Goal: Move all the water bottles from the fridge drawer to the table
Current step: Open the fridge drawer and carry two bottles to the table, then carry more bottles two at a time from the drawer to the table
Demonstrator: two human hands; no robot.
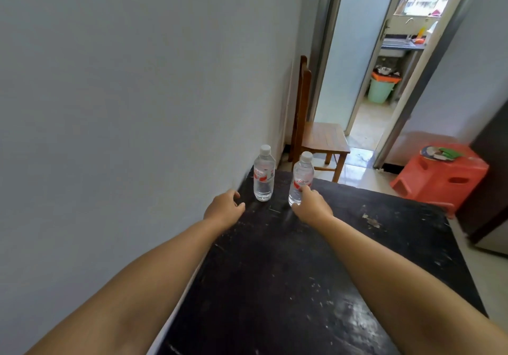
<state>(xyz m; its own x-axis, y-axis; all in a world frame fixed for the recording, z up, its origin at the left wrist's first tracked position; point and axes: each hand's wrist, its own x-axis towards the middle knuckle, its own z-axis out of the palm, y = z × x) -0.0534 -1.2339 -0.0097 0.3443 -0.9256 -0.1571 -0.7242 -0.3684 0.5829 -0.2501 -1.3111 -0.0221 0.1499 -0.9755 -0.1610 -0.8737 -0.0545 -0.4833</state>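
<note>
Two clear water bottles with white caps and red labels stand upright at the far end of the dark worktop (316, 258), mid-frame: the left bottle (264, 174) by the wall, the right bottle (301, 178) just beside it.

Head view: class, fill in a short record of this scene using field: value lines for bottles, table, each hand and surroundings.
bottles: two water bottles, the left bottle and the right bottle, upright, apart
table: dark table against the wall
left hand: loosely curled, holds nothing, beside the left bottle
right hand: fingers touch the right bottle
surroundings: wooden chair, red stool
</note>
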